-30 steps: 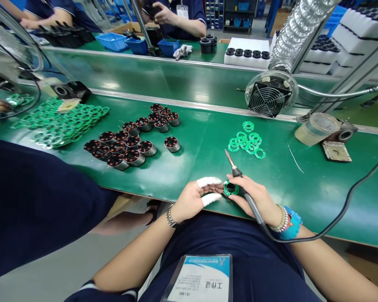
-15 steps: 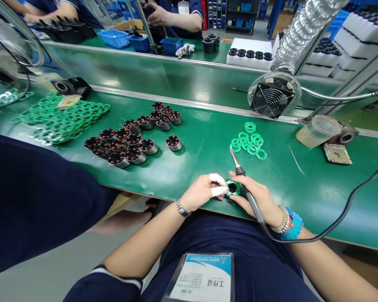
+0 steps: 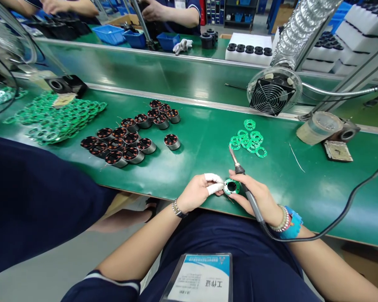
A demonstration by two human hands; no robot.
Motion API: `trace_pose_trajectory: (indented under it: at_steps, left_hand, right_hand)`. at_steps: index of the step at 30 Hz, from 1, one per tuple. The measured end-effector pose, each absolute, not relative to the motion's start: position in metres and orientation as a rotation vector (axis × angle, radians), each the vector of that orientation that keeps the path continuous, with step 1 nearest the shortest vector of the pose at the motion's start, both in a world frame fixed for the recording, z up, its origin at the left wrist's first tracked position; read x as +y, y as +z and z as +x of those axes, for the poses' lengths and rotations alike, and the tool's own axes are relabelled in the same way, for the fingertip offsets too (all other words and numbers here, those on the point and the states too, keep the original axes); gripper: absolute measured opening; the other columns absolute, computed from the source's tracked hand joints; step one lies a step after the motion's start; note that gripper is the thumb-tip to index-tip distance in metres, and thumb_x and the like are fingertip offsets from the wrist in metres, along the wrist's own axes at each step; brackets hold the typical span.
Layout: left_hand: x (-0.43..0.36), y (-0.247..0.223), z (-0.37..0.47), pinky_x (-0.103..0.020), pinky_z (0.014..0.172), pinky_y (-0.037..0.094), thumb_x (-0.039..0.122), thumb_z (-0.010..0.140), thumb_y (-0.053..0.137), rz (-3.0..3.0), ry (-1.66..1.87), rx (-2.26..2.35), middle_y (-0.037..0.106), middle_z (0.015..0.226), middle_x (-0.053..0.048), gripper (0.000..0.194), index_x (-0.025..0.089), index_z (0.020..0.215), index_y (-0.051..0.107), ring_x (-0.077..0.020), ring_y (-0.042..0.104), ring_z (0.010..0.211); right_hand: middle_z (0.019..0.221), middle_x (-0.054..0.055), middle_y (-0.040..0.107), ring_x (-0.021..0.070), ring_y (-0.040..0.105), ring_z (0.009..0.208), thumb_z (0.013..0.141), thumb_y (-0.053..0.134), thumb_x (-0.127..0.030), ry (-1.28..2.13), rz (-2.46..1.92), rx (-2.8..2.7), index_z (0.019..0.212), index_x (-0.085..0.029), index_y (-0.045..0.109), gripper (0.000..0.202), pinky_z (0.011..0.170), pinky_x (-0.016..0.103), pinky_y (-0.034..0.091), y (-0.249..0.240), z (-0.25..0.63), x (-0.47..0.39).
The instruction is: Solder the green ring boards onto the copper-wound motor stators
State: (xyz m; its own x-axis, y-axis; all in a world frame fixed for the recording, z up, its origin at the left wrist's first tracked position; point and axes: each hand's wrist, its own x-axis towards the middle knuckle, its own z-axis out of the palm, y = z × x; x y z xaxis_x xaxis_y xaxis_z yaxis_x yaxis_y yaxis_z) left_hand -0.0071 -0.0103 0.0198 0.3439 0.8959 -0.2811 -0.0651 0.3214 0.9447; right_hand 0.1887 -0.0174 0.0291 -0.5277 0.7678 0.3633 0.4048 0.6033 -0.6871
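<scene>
Shifted: our left hand (image 3: 193, 193), drawn slightly leftward to the green ring board's (image 3: 237, 187) left edge; fingertips nearly closed, grip unclear to us. Held: that board, pinched by our right hand (image 3: 263, 199), above the bench (image 3: 201, 159) edge. Also: one soldering iron (image 3: 253, 204), across our right hand.

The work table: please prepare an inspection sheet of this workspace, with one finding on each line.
Surface: green table, shiny.
Job's things: round green-topped part in hands; coils left; loose green rings ahead.
Clutter: loose wire right of rings.
Left hand: fingertips at the part's edge, two fingers covered white.
Right hand: holds soldering iron and part.
Cables: black cable crosses table's right side.
Surroundings: fan behind; people opposite.
</scene>
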Motion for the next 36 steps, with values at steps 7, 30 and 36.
trace_pose_trajectory:
  at_steps: [7, 30, 36]
  left_hand:
    - [-0.009, 0.016, -0.010, -0.025, 0.067, 0.049, 0.028, 0.071, 0.066, 1.113, 0.752, 0.969, 0.060, 0.067, 0.000, 0.019, 0.013, 0.076, 0.056, -0.0109, 0.059, 0.064]
    - [-0.010, 0.014, -0.010, -0.025, 0.069, 0.048, 0.026, 0.073, 0.064, 1.056, 0.760, 0.985, 0.062, 0.066, 0.000, 0.016, 0.014, 0.077, 0.054, -0.0107, 0.061, 0.064]
    - [-0.010, 0.014, -0.009, -0.025, 0.068, 0.048, 0.025, 0.074, 0.063, 1.059, 0.770, 0.988, 0.061, 0.066, 0.000, 0.015, 0.014, 0.077, 0.053, -0.0104, 0.061, 0.064]
  right_hand:
    - [0.125, 0.011, 0.055, 0.0190, 0.055, 0.112, 0.084, 0.056, -0.018, 0.695, -0.915, -2.167, 0.121, -0.021, 0.043, 0.039, 0.095, 0.035, 0.048, 0.026, 0.187, -0.018]
    - [0.076, 0.004, 0.069, 0.0144, 0.062, 0.064, 0.081, 0.056, -0.015, 0.778, -1.027, -2.040, 0.092, -0.020, 0.067, 0.016, 0.058, 0.026, 0.050, 0.068, 0.211, -0.032]
    - [0.074, 0.003, 0.069, 0.0140, 0.062, 0.063, 0.081, 0.056, -0.016, 0.760, -1.022, -2.044, 0.090, -0.020, 0.067, 0.015, 0.056, 0.025, 0.050, 0.070, 0.212, -0.032]
